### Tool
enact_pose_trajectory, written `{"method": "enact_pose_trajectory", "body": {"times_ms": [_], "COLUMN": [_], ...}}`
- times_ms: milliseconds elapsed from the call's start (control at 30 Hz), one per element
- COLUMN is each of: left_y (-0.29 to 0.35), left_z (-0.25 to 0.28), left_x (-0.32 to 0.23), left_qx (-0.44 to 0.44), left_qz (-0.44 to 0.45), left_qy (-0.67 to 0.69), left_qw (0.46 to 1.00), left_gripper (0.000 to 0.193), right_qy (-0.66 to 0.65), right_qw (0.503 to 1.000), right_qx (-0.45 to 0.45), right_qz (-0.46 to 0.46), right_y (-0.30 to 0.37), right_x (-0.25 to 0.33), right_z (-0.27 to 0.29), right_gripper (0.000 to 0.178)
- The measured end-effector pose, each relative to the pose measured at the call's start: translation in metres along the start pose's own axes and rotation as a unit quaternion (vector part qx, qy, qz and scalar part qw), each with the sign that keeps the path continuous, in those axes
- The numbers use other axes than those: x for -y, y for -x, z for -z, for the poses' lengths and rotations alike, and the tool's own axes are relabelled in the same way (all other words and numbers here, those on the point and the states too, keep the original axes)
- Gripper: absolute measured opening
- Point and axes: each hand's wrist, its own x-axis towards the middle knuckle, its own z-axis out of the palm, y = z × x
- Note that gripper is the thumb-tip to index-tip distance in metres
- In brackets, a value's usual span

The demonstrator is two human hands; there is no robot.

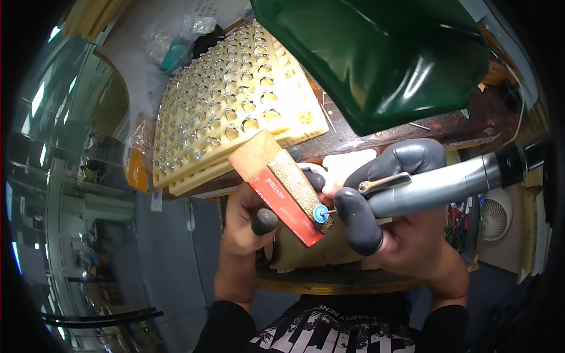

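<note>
1. The wooden block (276, 185) — red-sided, its long axis slanting down to the right — sits clasped in the left hand (244, 220) above the workbench (329, 282) front edge.
2. Right hand (382, 226) (grey finger cots) grips the rotary handpiece (447, 185); its small blue wheel (320, 213) touches the block's lower end.
3. Behind: a tray of rings (235, 106).

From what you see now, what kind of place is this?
Probably a jewellery workshop bench: a cream tray of metal rings, and a rotary handpiece with its blue polishing wheel on a wooden block.
</note>
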Motion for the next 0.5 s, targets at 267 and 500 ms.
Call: {"method": "enact_pose_trajectory", "body": {"times_ms": [267,500], "left_y": [-0.005,-0.005], "left_z": [-0.007,-0.008], "left_x": [-0.007,-0.015], "left_qx": [0.000,-0.007], "left_qz": [0.013,0.036], "left_qy": [0.026,0.005], "left_qw": [1.000,0.999], "left_gripper": [0.094,0.094], "right_qy": [0.015,0.041], "right_qw": [0.999,0.997], "right_qx": [0.013,0.017], "right_qz": [0.040,0.063], "right_y": [-0.003,-0.005], "right_x": [-0.001,0.000], "right_z": [0.004,0.006], "right_gripper": [0.005,0.005]}}
